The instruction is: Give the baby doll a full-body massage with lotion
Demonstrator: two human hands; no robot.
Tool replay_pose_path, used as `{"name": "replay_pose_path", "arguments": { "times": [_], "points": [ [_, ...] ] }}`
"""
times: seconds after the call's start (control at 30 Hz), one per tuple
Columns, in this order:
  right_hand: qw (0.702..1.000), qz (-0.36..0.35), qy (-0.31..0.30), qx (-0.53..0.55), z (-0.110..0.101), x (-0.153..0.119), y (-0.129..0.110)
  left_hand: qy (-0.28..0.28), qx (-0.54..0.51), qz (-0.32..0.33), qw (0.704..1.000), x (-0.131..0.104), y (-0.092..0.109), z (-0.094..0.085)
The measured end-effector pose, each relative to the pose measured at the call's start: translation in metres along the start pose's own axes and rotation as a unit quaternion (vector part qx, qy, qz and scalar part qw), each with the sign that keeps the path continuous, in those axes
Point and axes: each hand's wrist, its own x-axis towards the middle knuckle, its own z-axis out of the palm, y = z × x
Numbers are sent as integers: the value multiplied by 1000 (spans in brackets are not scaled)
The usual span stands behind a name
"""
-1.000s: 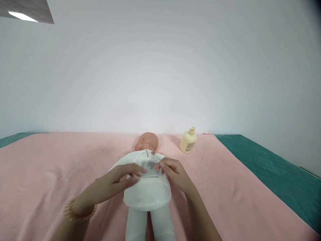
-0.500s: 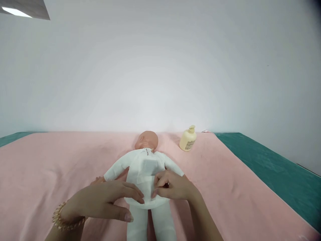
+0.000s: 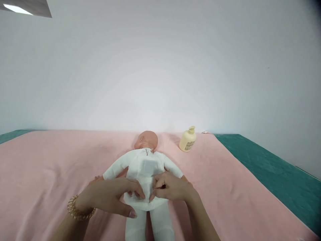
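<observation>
A baby doll (image 3: 144, 165) in white clothing lies on its back on a pink blanket (image 3: 50, 160), head pointing away from me. My left hand (image 3: 112, 197) rests on the doll's lower belly, fingers curled, thumb stretched toward the doll's legs. My right hand (image 3: 170, 187) is beside it, fingertips pinching the white fabric at the doll's waist. Both hands meet at the middle of the doll's body. A gold bracelet (image 3: 76, 209) is on my left wrist.
A cream pump bottle (image 3: 187, 140) stands on the blanket to the right of the doll's head. Green bedding (image 3: 271, 170) shows beyond the blanket on the right and far left. A white wall rises right behind.
Both hands moved down from the doll's chest to its waist, uncovering the chest and arms. Since half a second ago the fingertips have drawn closer together on the fabric.
</observation>
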Motion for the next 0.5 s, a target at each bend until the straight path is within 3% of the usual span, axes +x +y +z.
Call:
{"name": "replay_pose_path", "arguments": {
  "times": [0.13, 0.33, 0.5],
  "points": [
    [998, -24, -22, 46, -6, 0, -4, -11, 4, -17, 1000, -2, 4, -1],
    [997, -50, 15, 56, -10, -2, -8, 64, -6, -7, 998, -3, 9, -1],
    [997, -41, 6, 63, -9, -1, -6, 35, 14, -9, 999, 0, 9, 0]
  ]
}}
